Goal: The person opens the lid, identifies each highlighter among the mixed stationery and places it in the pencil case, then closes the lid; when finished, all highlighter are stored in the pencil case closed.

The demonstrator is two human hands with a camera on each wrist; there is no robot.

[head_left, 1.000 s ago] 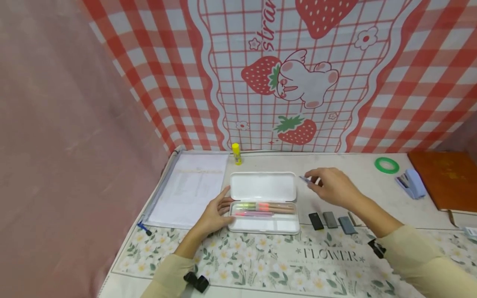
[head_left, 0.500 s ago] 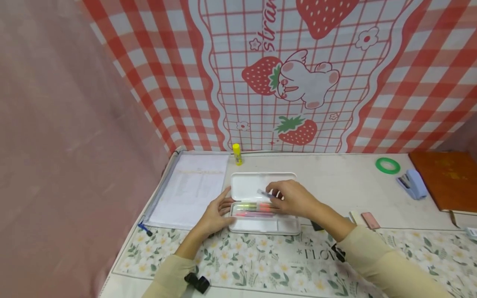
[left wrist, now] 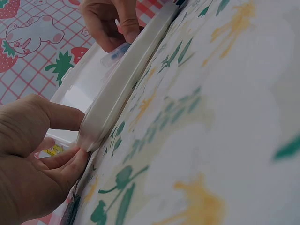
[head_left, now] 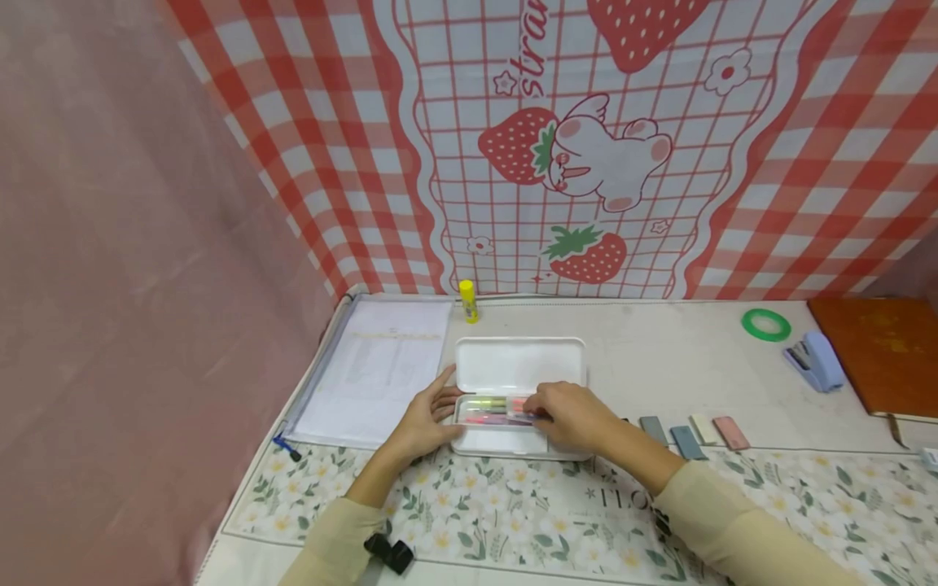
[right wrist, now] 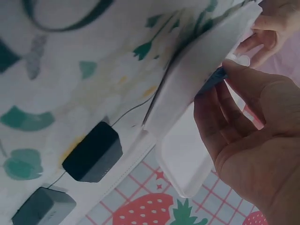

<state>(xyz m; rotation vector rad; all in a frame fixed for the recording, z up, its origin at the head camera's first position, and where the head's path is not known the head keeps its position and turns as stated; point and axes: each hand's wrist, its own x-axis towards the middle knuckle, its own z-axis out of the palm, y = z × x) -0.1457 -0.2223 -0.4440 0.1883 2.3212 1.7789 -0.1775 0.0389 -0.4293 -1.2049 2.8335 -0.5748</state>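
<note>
A white pencil case [head_left: 520,365] lies with its lid folded back, several highlighters and pens [head_left: 487,404] in its far compartment. My left hand [head_left: 421,419] holds the case's left end, thumb by the front corner and fingers farther back. My right hand [head_left: 575,415] is low over the right part of the case and covers that end of the contents. Between its thumb and fingers it pinches a slim pen with a blue part [right wrist: 213,80]; the clear end shows in the left wrist view, just above the case wall [left wrist: 126,86].
Right of the case lie small blocks like erasers: black [right wrist: 93,152], grey [head_left: 652,430], blue [head_left: 686,442], cream [head_left: 704,429] and pink [head_left: 731,433]. Farther out are green tape [head_left: 765,325], a stapler [head_left: 815,362] and a brown notebook [head_left: 879,354]. A glue stick [head_left: 468,302] and document pouch [head_left: 381,374] stand left.
My right hand has carried the pen from right of the open lid leftward over the case, then down into it. My left hand has stayed at the case's left end.
</note>
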